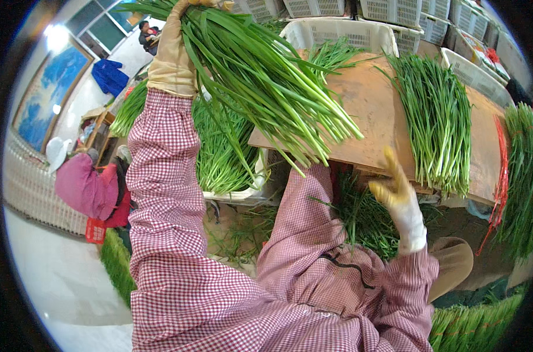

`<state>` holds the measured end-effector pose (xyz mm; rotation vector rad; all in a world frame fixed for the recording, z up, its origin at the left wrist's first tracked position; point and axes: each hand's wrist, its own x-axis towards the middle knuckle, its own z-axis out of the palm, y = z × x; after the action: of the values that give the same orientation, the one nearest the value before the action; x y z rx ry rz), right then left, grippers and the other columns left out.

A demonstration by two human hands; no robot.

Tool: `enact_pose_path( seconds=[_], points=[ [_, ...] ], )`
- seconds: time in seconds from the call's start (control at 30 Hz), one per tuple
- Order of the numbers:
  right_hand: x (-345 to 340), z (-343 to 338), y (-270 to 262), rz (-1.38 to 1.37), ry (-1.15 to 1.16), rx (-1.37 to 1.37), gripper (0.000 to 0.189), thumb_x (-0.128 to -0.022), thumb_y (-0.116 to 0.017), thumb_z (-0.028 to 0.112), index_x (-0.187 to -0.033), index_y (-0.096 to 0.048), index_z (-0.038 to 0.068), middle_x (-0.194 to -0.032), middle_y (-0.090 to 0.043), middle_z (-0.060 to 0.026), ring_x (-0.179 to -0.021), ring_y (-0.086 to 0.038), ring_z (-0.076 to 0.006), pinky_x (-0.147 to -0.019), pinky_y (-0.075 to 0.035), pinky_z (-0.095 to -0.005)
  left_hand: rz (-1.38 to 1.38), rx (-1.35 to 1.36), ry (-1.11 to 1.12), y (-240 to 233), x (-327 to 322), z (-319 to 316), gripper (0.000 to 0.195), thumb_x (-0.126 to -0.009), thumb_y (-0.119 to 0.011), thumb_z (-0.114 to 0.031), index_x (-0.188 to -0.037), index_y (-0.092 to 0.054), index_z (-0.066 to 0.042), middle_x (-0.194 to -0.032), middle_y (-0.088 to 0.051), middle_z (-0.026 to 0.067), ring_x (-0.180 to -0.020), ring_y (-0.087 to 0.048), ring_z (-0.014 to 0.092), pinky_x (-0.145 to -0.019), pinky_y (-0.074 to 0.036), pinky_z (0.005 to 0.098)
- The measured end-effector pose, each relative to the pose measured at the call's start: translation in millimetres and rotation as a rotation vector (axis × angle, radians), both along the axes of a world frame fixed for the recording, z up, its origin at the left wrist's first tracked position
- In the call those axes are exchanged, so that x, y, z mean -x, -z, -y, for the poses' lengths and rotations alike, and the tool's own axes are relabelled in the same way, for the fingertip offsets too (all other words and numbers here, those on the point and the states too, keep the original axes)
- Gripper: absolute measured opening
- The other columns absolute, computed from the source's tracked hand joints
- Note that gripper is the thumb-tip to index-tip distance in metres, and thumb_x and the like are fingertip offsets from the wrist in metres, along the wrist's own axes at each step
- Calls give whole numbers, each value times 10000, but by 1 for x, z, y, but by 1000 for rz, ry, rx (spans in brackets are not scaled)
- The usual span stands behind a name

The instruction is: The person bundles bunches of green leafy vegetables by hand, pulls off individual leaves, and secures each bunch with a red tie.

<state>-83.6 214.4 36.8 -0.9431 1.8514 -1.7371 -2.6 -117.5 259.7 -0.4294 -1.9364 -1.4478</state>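
My left hand (172,48), in a pale glove, grips a loose bunch of Chinese chives (253,75) by its leafy part. The pale stem ends hang down to the right, over the front of a wooden board (372,105). My right hand (400,202), in a white glove with yellow fingers, is slightly blurred by the board's front edge. Its fingers are apart with nothing between them. A neat pile of chives (438,123) lies on the board to the right of it. Red ties (501,176) hang over the board's edge beyond that pile.
A white crate of chives (222,149) stands left of the board. Cut leaves (367,215) lie below it. More chives (521,163) are at the far right, and white plastic crates (345,33) stand behind. People (88,187) are at the left and in the background.
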Motion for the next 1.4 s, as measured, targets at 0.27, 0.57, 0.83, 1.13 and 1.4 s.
enact_pose_path(
  seconds=[0.27, 0.57, 0.83, 1.13, 1.4],
  points=[
    [21, 87, -11, 532, -346, 563, 430, -820, -605, 259, -1166, -485, 33, -1072, -568, -56, -930, -569, -157, -773, -494, -300, 150, -431, 310, -14, 19, -28, 166, -838, -518, -124, -966, -496, -21, -858, -553, 94, -810, -571, 195, -744, -507, 312],
    [36, 58, -17, 677, -336, 648, 260, -875, -520, 257, -983, -553, 23, -571, -425, 36, -428, -313, -43, -395, -271, -193, 301, -461, 122, 2, 18, 16, 370, -871, -497, -234, -1165, -489, -10, -1142, -540, 168, -989, -573, 237, -871, -481, 355],
    [-12, -1, 21, 623, -329, 293, 258, -862, -531, 261, -790, -562, 16, -553, -482, 2, -443, -400, -72, -412, -331, -192, 332, -484, -71, 8, 8, -22, 259, -827, -542, -165, -1013, -544, 15, -991, -603, 142, -930, -587, 223, -812, -499, 353],
    [17, 47, 45, 394, -289, 77, 627, -814, -550, 405, -1255, -397, -15, -1242, -476, -109, -1049, -515, -213, -914, -384, -329, 424, -452, 45, 15, -1, 22, 430, -882, -471, -247, -1248, -408, -30, -1236, -474, 140, -1047, -539, 222, -867, -480, 366],
    [6, 100, -9, 670, -553, 766, 781, -770, -538, 535, -1312, -310, 21, -1336, -352, -137, -1218, -355, -261, -1016, -272, -436, 340, -563, 31, 17, -11, 33, 388, -891, -455, -213, -1227, -431, -19, -1217, -490, 147, -1083, -514, 246, -898, -458, 389]
  ],
)
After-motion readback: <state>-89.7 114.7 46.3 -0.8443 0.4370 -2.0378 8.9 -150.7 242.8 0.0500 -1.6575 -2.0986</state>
